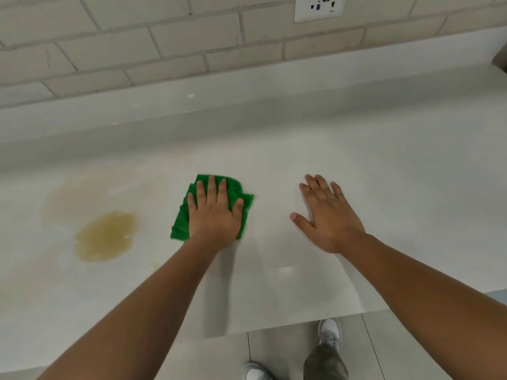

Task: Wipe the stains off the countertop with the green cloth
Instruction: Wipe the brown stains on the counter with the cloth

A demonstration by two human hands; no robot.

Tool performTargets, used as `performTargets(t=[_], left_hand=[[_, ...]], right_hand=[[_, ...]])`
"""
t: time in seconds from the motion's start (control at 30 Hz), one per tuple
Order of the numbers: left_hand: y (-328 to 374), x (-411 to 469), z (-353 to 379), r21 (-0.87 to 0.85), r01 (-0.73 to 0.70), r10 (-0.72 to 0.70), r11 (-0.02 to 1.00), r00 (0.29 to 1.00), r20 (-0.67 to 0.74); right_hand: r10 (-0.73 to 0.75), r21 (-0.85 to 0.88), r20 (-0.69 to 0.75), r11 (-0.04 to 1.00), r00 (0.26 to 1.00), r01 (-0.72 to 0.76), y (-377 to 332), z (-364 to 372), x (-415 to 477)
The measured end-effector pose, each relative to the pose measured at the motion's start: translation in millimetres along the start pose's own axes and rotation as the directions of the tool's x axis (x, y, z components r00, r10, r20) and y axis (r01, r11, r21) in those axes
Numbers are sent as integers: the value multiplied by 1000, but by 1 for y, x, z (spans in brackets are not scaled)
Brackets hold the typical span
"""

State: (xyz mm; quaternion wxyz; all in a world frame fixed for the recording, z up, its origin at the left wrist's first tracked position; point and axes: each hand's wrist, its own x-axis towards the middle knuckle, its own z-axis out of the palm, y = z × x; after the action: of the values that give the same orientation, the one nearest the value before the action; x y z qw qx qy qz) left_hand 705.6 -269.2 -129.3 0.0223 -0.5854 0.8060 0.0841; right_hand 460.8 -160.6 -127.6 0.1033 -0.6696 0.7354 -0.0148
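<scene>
1. Pressing down flat on the green cloth (214,187) with the left hand (212,215), fingers (211,187) spread wide and straight, not curled around anything.
2. Lying flat on the bare table (384,174) with the right hand (327,215), fingers (319,185) spread wide too, holding nothing.
3. Sitting near the middle of the table, bunched up a bit, with green edges poking out past the left hand on the left, top and right sides.
4. Resting well apart from each other, left hand on the cloth and right hand off to the right of it.
5. Showing a dark yellow-brown stain (105,237) on the table, left of the cloth and not touching it.
6. Showing a much paler, wider smear (82,193) just above that dark stain, reaching toward the back of the table.
7. Reaching in from the bottom with two bare arms, one to each hand.
8. Standing behind the table, a wall of pale bricks (164,45) with a white socket plate (319,8) up at the top.
9. Peeking out below the front edge of the table, grey floor tiles (274,352), two light shoes (329,330) and one trouser leg (325,363).
</scene>
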Motion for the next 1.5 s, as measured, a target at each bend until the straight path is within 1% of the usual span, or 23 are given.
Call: performTargets(t=[0.1,0.2,0.3,0.43,0.5,0.57,0.67,0.77,0.87,0.97,1.03,1.1,1.17,1.27,1.33,1.5], left_hand=[[26,-47,7,20,-7,7,1000,1000,1],[56,-58,13,31,-21,20,999,999,28],[77,-38,12,27,-59,59,998,998,18],[100,21,1,-18,-129,130,991,991,28],[94,56,-6,-2,-167,167,986,985,42],[73,84,-12,23,-162,162,986,986,32],[27,99,-13,26,-45,46,999,999,-17],[-4,77,-10,-20,60,-60,998,998,-28],[-3,28,0,-14,75,-76,997,995,-60],[24,-35,9,-24,6,-10,1000,990,-141],[54,-71,18,-21,-69,66,997,992,-104],[84,-92,24,-31,-112,110,993,992,-66],[103,-88,22,-49,-139,137,989,989,-52],[102,-62,15,-28,-195,194,980,981,-15],[92,-46,10,-44,-165,165,985,986,-11],[80,-59,14,-81,45,-47,996,998,-30]], right_hand=[[-10,6,-9,1000,1000,10,0,1,1],[-12,25,-23,1000,1000,13,1,1,2],[-12,36,-24,999,1000,12,2,2,2],[-9,17,-35,1000,999,10,2,2,3],[-8,0,-27,1000,1000,8,2,2,2],[-12,-3,-25,1000,1000,11,3,2,2],[-14,3,-16,1000,1000,14,3,2,3],[-14,11,-7,1000,1000,14,2,2,2],[-13,8,-8,1000,1000,13,2,1,2],[-8,10,-2,1000,1000,8,0,1,2],[-7,29,1,1000,1000,7,0,-1,3],[-5,45,3,999,1000,5,0,-1,3],[-8,66,4,998,1000,7,2,-2,3],[-36,102,-7,994,999,37,2,-4,0],[-64,108,-3,992,998,64,2,-6,-3],[-174,98,20,980,984,172,5,-6,-9]])
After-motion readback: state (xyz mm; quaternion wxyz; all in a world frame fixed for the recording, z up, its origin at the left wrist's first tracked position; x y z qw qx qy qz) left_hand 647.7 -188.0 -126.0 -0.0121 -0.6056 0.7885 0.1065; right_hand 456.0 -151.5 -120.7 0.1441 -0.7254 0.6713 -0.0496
